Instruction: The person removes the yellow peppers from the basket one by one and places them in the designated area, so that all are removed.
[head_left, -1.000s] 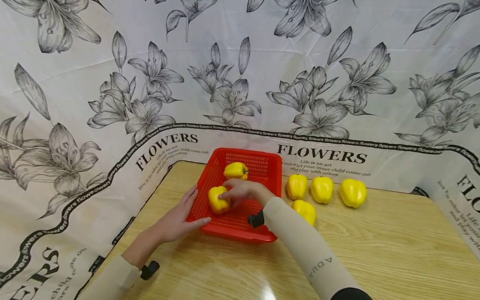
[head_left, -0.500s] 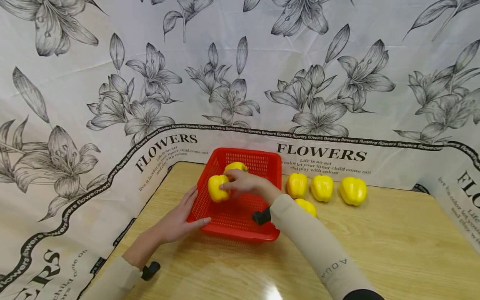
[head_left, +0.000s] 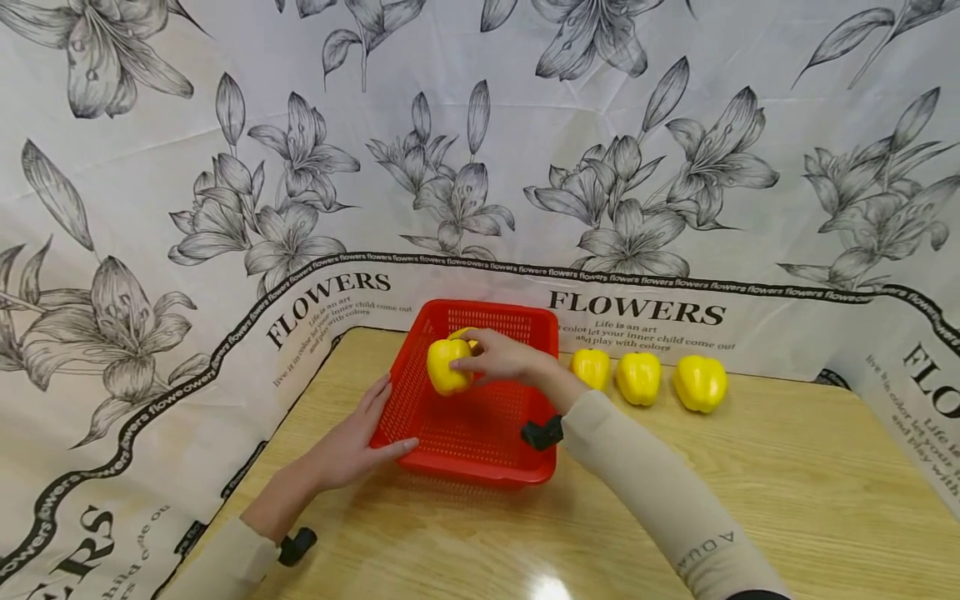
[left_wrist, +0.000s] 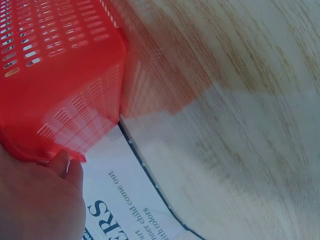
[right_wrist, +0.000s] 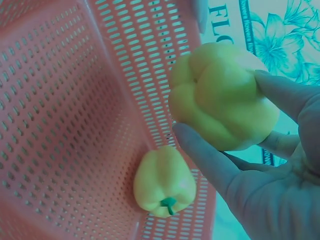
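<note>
My right hand (head_left: 501, 357) grips a yellow bell pepper (head_left: 448, 368) above the red plastic basket (head_left: 480, 477). In the right wrist view the fingers and thumb spread round this bell pepper (right_wrist: 220, 95), clear of the basket floor. A second yellow bell pepper (right_wrist: 165, 177), with a green stem, lies in the basket; in the head view it is mostly hidden behind the held one. My left hand (head_left: 352, 437) holds the basket at its near left corner, thumb over the rim. In the left wrist view its fingertips (left_wrist: 75, 172) curl at the basket's rim (left_wrist: 30, 155).
Three yellow bell peppers show in a row on the wooden table (head_left: 787, 492) right of the basket: one near it (head_left: 591, 369), a middle pepper (head_left: 638, 378) and a far-right pepper (head_left: 701, 383). A flower-printed cloth (head_left: 450, 225) rises behind and at the left.
My right hand has lifted the bell pepper from low in the basket, moving it up and slightly right. The right sleeve now covers another pepper on the table. The left hand stays at the basket.
</note>
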